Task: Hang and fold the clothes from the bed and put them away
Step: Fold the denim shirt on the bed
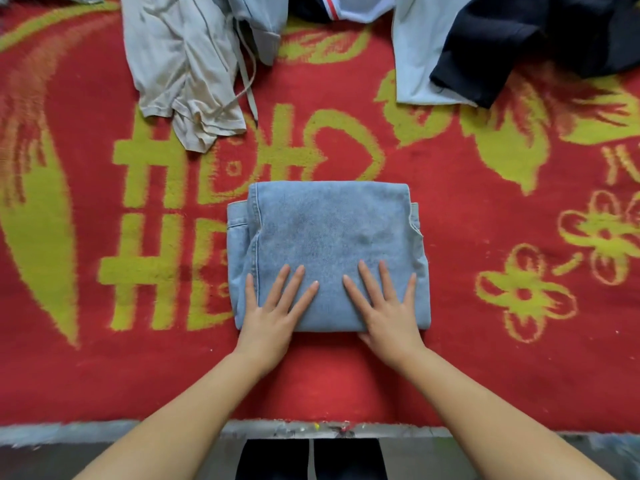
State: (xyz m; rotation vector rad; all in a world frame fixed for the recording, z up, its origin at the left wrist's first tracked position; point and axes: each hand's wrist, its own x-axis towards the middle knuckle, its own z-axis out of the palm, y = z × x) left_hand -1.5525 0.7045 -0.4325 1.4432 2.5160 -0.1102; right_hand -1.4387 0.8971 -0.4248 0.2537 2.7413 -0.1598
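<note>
We have the jeans (329,254) folded into a squarish bundle in the middle of the bed (467,209), on its red and yellow cover, near the front edge. Our left hand (273,306) and right hand (384,306) both lie flat on the near half of the denim, fingers straight and spread, gripping nothing.

To finish this step well, we judge it best to press evenly and smooth outward toward the far fold, so the thick layers settle and the side edges line up; the left side shows a lower layer sticking out, which could be tucked in. Then we would slide both palms under to lift it without it springing open.

At the far edge a grey garment (187,71), a pale blue one (415,50) and a dark one (512,39) are cut off by the frame, so we cannot tell what they are or how many remain. Where the clothes go is out of view.
</note>
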